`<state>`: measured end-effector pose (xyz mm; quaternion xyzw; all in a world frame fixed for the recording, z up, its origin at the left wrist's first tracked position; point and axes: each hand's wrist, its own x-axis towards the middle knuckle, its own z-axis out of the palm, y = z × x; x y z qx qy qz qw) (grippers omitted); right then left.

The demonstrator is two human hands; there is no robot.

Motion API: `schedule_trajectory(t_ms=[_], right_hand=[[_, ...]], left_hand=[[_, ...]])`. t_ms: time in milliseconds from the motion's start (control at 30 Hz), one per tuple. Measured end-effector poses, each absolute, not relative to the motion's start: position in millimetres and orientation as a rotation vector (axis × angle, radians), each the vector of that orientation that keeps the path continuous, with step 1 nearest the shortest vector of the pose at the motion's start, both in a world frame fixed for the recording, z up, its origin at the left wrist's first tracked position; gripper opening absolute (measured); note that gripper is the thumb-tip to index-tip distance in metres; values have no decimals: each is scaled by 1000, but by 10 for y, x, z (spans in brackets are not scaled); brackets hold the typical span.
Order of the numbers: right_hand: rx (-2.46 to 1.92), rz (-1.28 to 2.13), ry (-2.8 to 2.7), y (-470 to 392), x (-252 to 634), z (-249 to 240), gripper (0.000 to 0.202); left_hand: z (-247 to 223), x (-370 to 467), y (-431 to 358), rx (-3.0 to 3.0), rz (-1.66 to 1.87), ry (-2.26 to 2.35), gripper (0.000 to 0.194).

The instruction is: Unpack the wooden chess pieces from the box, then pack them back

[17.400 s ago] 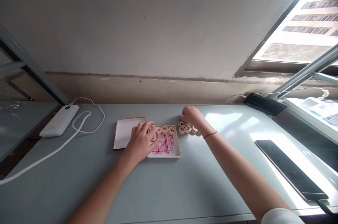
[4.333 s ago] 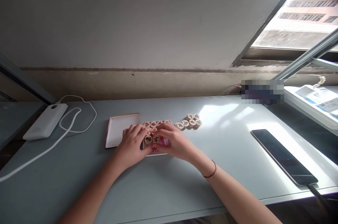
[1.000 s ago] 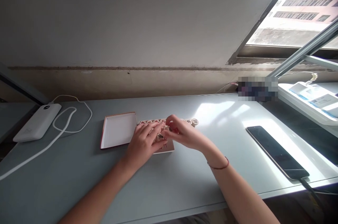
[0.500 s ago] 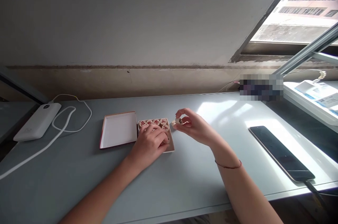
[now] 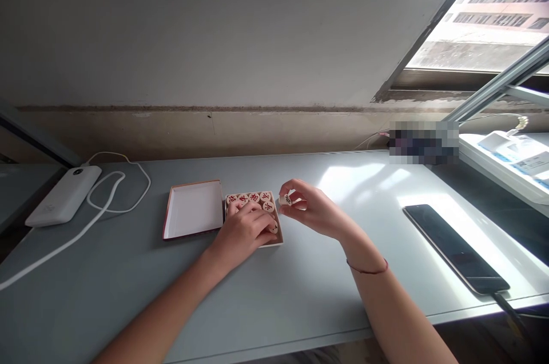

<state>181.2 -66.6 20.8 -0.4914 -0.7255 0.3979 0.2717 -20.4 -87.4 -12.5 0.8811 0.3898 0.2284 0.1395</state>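
Note:
A small open box (image 5: 278, 236) of round Chinese chess pieces with red characters lies in the middle of the desk. Over it bends my left hand (image 5: 246, 231), covering much of the box. Its fingers are closed around a Chinese chess piece (image 5: 273, 227) at the right side, partly hidden by the fingertips. Just outside the box's right edge, my right hand (image 5: 315, 208) pinches another Chinese chess piece (image 5: 285, 200) with a dark character between thumb and fingers. The white-lined box lid (image 5: 195, 209) lies inside-up to the left of the box.
A white power bank (image 5: 64, 195) with a looping white cable (image 5: 72, 246) sits at the left. On the right lies a dark phone (image 5: 454, 248) with a cable. Beyond it are a white tray (image 5: 506, 169) and a blurred-out object (image 5: 422, 143) by the wall.
My right hand has moved slightly left with its piece, closer to the box. The piece at my left fingertips shows more now. The view has shifted a little.

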Motion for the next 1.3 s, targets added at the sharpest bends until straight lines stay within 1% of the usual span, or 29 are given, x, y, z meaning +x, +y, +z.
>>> schedule_trajectory(t_ms=[233,367,467,600,800,967,1133,1300], right_hand=[[-1402,953,-2119,-688,1797,247,9],[-1356,909,-2279,-717,1775,223,20],[-1402,835,-2398,-761,1718,212,28],[-1420,752,-2478,-815,1632,212,31],[-1319,756,-2467,-816,1633,186,29],[-1382,735,-2474,-800,1671,210,30],[-1318,719,-2500,-800,1657,208,30],[-1358,675,-2310,-738,1758,217,34]], left_hand=[[-143,-264,-852,2589,752,1144,15],[-134,-312,-842,2621,721,1173,16],[-116,-351,-845,2645,729,1195,16],[-91,-413,-856,2683,720,1214,16],[-50,-478,-844,2658,778,1194,7],[-65,-441,-850,2628,832,1141,7],[-77,-428,-851,2628,847,1143,7],[-105,-336,-864,2645,807,1129,9]])
